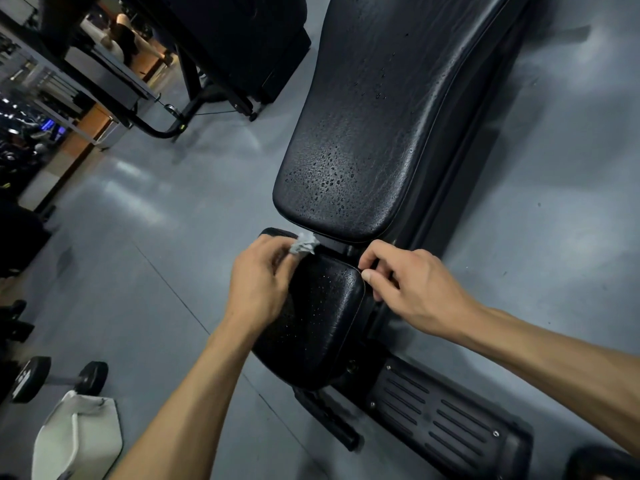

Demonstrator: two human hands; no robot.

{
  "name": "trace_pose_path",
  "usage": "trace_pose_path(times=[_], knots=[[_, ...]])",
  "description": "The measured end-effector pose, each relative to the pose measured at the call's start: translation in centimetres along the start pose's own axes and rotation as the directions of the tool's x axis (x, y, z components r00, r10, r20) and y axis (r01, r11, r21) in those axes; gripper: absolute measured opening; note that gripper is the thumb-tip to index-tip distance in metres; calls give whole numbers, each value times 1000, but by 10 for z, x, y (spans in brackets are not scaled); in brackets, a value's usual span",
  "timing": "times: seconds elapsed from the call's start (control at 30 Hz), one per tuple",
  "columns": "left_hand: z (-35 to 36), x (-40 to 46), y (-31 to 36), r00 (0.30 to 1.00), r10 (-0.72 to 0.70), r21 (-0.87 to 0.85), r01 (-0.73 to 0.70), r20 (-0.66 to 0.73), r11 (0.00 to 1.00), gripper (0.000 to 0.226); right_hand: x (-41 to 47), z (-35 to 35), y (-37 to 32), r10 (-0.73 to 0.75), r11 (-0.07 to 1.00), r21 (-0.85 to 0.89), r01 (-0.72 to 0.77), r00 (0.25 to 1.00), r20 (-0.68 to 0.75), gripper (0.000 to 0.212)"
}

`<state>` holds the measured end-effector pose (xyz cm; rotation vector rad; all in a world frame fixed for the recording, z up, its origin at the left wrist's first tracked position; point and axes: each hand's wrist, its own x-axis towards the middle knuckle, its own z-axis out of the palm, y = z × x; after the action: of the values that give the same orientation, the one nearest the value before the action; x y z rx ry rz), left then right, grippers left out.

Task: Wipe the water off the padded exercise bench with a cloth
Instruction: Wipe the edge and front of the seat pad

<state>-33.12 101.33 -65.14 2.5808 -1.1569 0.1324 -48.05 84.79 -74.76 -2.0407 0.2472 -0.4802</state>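
Note:
A black padded exercise bench runs from the lower middle to the upper right. Its long back pad (363, 143) is dotted with water drops, thickest near its lower end. The smaller seat pad (322, 317) below it also carries fine drops. My left hand (259, 285) grips a crumpled grey cloth (304, 244) at the seat pad's upper left corner, close to the gap between the pads. My right hand (408, 285) lies at the seat pad's right edge, with the thumb on the pad's corner and the fingers curled down over its side.
The bench's black ribbed foot plate (446, 417) lies at the lower right. A dumbbell (59, 379) and a white bag (79, 441) sit on the grey floor at the lower left. Another black machine (221, 60) stands at the top left, beside mirrors.

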Motion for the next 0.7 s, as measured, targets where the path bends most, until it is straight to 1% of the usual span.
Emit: trace_pose_path(times=[0.07,0.1,0.2,0.23,0.27,0.3,0.4,0.43,0.47,0.53,0.6,0.63,0.7], knots=[[6,2,2,993,-99,-17,98,-66,995,7,-1,0,0,2,1000,7,-2,1000,-3,3],[9,-2,9,994,-89,-21,88,-68,996,7,-1,0,0,1,1000,13,-1,1000,-3,3],[9,-23,34,995,94,-36,-92,30,995,11,0,-1,1,3,1000,23,-3,1000,5,4],[7,-24,34,988,145,-27,-143,61,989,13,0,-1,1,4,1000,24,-4,1000,9,4],[6,-21,30,983,167,-10,-167,73,986,14,-1,-1,0,4,1000,28,-4,1000,10,4],[6,-14,23,986,154,14,-155,61,988,14,-1,-1,0,3,999,36,-3,1000,9,4],[12,1,13,999,-5,37,7,-42,999,11,-1,-2,0,6,998,62,-7,1000,12,4],[15,0,19,999,-11,24,13,-53,1000,11,-1,-2,-1,7,998,66,-8,1000,15,4],[17,-6,29,999,26,14,-25,-40,1000,12,-1,-2,0,9,998,69,-10,1000,18,5],[15,-22,47,988,147,1,-147,40,989,14,1,-3,0,14,997,76,-17,999,29,7],[10,-28,47,970,221,-9,-221,101,975,16,2,-5,1,31,993,112,-38,998,59,11],[9,-24,40,971,222,-3,-222,92,975,16,2,-6,1,46,988,145,-57,996,81,12],[11,-10,26,988,152,17,-152,14,988,14,2,-8,2,76,972,214,-99,990,116,14]])
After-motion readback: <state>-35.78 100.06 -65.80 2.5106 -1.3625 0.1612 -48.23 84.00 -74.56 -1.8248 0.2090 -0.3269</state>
